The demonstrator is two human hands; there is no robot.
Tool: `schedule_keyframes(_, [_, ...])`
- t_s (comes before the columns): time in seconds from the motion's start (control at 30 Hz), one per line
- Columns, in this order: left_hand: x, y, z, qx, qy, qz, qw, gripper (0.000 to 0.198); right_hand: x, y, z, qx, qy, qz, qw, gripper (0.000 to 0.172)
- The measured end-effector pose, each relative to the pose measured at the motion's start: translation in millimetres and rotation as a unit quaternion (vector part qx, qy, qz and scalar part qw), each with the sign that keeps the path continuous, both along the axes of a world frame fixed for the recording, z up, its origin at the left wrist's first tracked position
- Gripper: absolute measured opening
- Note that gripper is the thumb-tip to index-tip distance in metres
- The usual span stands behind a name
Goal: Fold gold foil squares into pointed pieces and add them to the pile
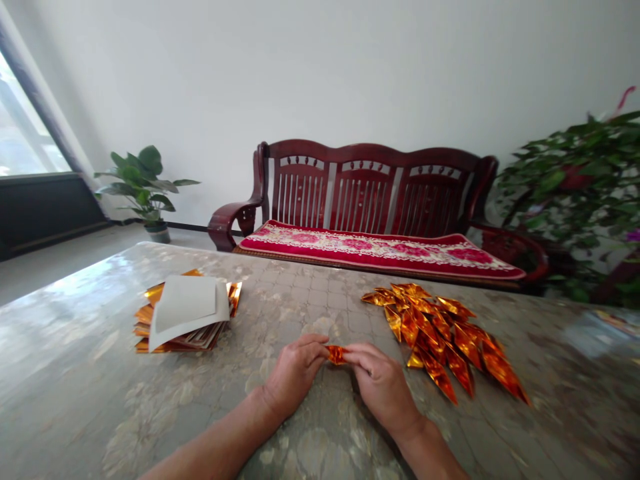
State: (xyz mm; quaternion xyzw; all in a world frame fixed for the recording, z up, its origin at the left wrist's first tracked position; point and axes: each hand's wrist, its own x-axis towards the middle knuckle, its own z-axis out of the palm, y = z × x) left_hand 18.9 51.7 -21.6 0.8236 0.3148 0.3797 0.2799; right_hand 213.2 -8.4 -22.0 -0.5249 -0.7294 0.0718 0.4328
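Room with a white wall, dark red wooden settee against it, red floral cushion on its seat. Potted green plant on the floor near a window on the left, bigger leafy plant at the right edge. Glossy patterned bench in front of me, everything below sits on it. Both hands close together near the middle of the bench, at the near side. My left hand and right hand pinch a small folded piece of gold foil between their fingers, one hand at each end, most of the piece showing in the gap. Can't tell if it touches the bench. Fingers curled in, not spread, hands not pressed palm to palm. Off to the left, well apart from my hands, stack of gold foil sheets with a white paper sheet lying on top, edges fanned out a bit. Just beside my right hand, loose pile of folded pointed gold foil pieces, overlapping each other, lying at mixed angles.
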Motion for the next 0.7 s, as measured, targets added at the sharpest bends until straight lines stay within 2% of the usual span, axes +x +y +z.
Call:
schedule_keyframes(0.17, [0.7,2.9,-3.0,-0.005,-0.007,0.005,1.000,0.025,-0.6,0.2,-1.0,0.013,-0.010,-0.010,1.000,0.035])
schedule_keyframes(0.27, [-0.6,4.6,-2.2,-0.015,-0.019,0.014,1.000,0.033,-0.9,0.7,-1.6,0.018,-0.022,-0.005,1.000,0.036])
schedule_keyframes(0.37, [-1.6,5.9,-2.0,-0.006,-0.045,0.045,0.998,0.045,-0.4,1.7,-1.8,0.017,-0.028,-0.004,0.999,0.038])
schedule_keyframes(0.43, [-1.3,6.6,-3.0,-0.003,-0.068,0.082,0.994,0.046,0.2,2.7,-2.1,0.021,-0.029,-0.013,0.999,0.037])
schedule_keyframes(0.57, [1.6,6.9,-6.6,-0.068,-0.089,0.167,0.980,0.030,0.9,3.9,-3.8,0.048,-0.037,-0.031,0.998,0.036])
schedule_keyframes(0.63, [3.7,6.6,-7.8,-0.114,-0.095,0.164,0.975,0.024,0.8,3.9,-4.6,0.056,-0.042,-0.032,0.997,0.036])
schedule_keyframes(0.7, [5.4,6.1,-7.8,-0.151,-0.101,0.134,0.974,0.025,0.4,3.6,-4.8,0.058,-0.044,-0.028,0.997,0.036])
